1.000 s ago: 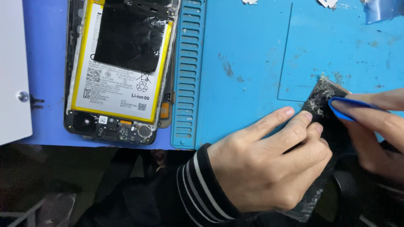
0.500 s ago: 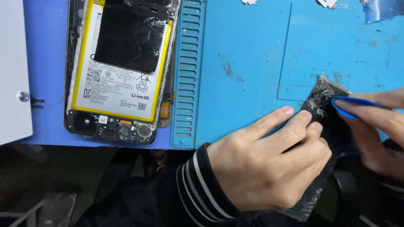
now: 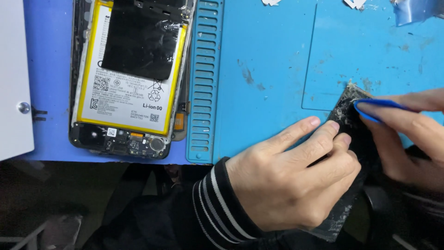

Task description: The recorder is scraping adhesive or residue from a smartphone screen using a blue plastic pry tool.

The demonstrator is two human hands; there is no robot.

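Scraping glue residue off dark back cover (image 3: pixel 356 153), pinned beneath gripping left hand (image 3: pixel 296 176); blue plastic pick (image 3: pixel 377 107) pinched in right hand (image 3: pixel 411 134) at cover's far corner. Next, likely: shallow, steady strokes along edge.

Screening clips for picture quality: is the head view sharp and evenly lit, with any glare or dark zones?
Head view: sharp and evenly lit over the blue mat; mild glare on the opened phone and its black film; below the mat's edge it falls dark; both hands and the black panel are crisp, no visible motion blur.
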